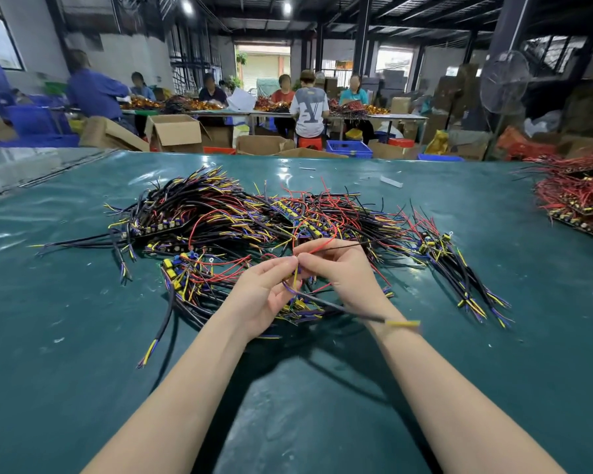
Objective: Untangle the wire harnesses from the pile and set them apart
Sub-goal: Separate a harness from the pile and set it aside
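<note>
- We are pinching one harness (336,306) in the left grip (264,295) and the right grip (343,271), both closed on its wires; we are judging slow teasing best, not yanking;
- the harness is hanging over the near edge of the pile (240,217) on the surface (83,336), black-sheathed, yellow-tipped, with blue and red strands.

Bare table (83,354) runs along the near edge, open on both sides of the forearms out to the near corners. The pile of wire harnesses (220,213) blocks the middle and reaches toward the far edge. The left hand (264,295) and right hand (339,271) pinch strands at its near rim, a black cable (339,306) crossing the right wrist. A red harness heap (575,196) crowds the right edge, with bare table between it and the pile
</note>
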### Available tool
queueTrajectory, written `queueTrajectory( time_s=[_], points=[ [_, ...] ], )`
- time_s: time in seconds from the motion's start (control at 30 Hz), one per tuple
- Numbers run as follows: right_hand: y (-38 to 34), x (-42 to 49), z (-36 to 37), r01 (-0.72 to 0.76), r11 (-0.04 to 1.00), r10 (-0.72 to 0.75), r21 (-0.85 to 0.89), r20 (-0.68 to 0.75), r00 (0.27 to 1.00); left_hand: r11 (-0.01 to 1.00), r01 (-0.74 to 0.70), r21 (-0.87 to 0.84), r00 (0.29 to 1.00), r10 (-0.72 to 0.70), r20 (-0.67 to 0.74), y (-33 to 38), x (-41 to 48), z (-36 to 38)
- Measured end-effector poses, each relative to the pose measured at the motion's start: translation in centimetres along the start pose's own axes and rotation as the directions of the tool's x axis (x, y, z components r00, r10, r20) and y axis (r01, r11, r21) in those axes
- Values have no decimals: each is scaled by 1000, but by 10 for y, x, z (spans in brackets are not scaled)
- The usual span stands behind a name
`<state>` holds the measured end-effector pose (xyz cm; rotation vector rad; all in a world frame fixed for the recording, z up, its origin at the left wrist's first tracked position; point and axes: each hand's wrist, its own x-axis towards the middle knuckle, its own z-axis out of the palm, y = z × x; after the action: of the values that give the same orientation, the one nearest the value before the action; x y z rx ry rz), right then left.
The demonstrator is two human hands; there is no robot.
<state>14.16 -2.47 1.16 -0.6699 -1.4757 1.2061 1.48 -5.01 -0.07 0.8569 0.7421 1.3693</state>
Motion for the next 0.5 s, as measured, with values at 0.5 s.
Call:
queueTrajectory(
  time_s=[0.5],
  points=[
    [19, -6, -10, -192, 981, 192, -41, 19, 981, 965, 222, 140, 975, -218, -48, 3, -2, -7]
  ],
)
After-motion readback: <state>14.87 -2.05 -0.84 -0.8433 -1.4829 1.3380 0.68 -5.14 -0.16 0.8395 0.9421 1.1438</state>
